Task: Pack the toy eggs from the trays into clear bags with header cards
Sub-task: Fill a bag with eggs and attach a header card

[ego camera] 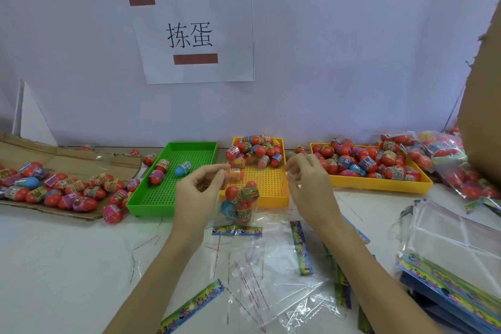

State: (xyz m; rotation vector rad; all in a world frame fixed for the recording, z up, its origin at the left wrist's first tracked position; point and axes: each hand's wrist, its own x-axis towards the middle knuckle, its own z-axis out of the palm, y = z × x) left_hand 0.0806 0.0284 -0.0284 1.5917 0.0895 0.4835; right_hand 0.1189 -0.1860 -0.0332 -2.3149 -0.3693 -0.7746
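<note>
A clear bag with several red and blue toy eggs hangs upside down over the middle yellow tray, its colourful header card at the bottom. My left hand pinches the bag's open top edge, where an orange egg sits at my fingertips. My right hand is level with it to the right, fingers pinched on what looks like the bag's other edge. More eggs are piled at the tray's far end.
A green tray at the left holds three eggs. A second yellow tray at the right is full. Eggs lie on flat cardboard at far left. Empty bags are strewn in front, a stack of them and filled bags at right.
</note>
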